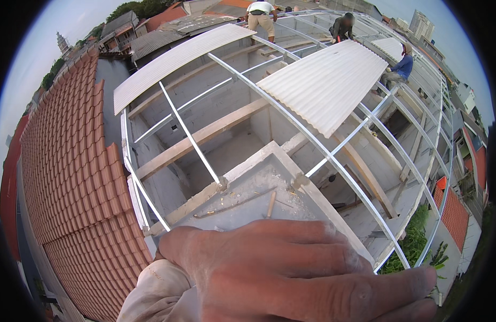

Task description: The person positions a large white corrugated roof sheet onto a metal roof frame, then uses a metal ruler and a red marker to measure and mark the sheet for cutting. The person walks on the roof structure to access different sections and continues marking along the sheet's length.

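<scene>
Our left hand (280, 273) fills the foreground, back toward us, its fingers (360, 295) stretched out with nothing visibly held; the palm is hidden. Just beyond, a thin stick (271, 204) lies on a dusty grey ledge (242, 212). Past that, a silver metal frame (328, 156) spans open rooms. Covering looks only partly done: one white wavy sheet (178, 61) lies at far left, another white wavy sheet (331, 80) right of centre, while most bars are bare, so we judge much is left. Three co-workers (403, 67) are near the sheets.
</scene>
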`<state>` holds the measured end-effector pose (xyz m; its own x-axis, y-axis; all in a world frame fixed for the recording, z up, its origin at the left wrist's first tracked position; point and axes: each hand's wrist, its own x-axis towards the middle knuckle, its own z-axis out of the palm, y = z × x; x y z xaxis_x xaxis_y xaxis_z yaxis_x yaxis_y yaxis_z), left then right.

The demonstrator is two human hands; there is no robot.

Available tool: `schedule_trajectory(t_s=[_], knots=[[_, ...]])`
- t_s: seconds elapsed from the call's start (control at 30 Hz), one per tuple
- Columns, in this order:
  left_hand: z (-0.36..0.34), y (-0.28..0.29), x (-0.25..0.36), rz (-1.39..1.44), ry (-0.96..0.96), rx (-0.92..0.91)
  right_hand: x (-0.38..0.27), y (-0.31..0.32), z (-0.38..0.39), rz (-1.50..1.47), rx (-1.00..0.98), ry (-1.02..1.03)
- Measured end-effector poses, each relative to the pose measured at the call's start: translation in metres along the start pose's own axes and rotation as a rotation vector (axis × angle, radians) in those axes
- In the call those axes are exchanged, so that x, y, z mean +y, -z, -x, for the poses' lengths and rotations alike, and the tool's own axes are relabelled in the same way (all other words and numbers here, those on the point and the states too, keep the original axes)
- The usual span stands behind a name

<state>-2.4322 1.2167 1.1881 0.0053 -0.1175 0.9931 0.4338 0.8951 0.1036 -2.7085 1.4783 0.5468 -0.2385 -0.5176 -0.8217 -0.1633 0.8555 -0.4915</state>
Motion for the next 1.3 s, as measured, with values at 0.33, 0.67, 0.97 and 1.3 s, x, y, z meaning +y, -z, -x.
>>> schedule_trajectory(t_s=[0.33,0.67,0.97,1.3], knots=[[-0.003,0.001,0.038,0.207,0.032,0.133,0.011,-0.028,0.094,-0.049,0.073,-0.102],[0.164,0.171,0.044,-0.433,0.95,-0.427,0.011,-0.061,0.05,0.29,0.244,0.123],[0.682,0.301,0.218,-0.595,1.951,-1.181,0.027,-0.099,0.007,0.154,-0.23,0.286],[0.705,0.304,0.321,-0.363,2.624,-0.284,0.031,-0.091,0.02,1.198,-0.113,0.734]])
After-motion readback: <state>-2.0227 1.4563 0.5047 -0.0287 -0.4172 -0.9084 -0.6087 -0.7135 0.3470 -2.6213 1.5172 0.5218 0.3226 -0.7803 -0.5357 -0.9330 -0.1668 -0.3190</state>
